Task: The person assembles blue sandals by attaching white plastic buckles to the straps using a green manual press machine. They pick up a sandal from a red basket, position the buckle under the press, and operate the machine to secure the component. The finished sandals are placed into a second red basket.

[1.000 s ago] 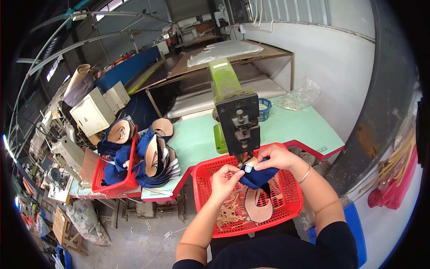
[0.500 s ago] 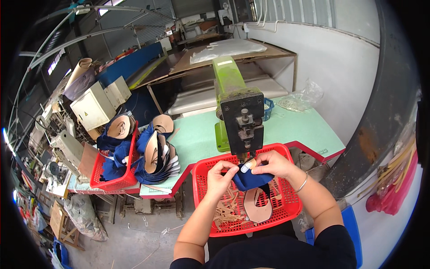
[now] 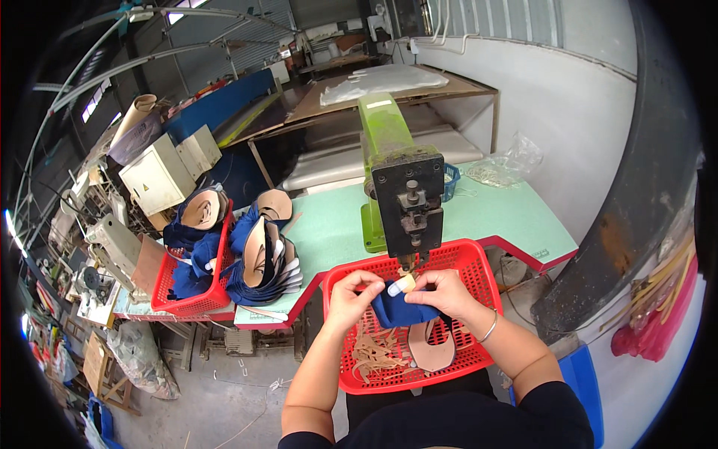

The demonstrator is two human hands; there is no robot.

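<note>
Fingers of both hands pinched on blue shoe upper (its far edge hidden under the press).

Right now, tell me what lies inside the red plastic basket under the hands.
Inside the red plastic basket: a tan insole-shaped piece and loose tan strips. The blue fabric piece and both hands cover the rest.

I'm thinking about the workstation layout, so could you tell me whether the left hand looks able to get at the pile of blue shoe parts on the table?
Probably yes: the pile of blue shoe parts lies uncovered beside the left hand, though that hand is busy with the blue piece.
</note>
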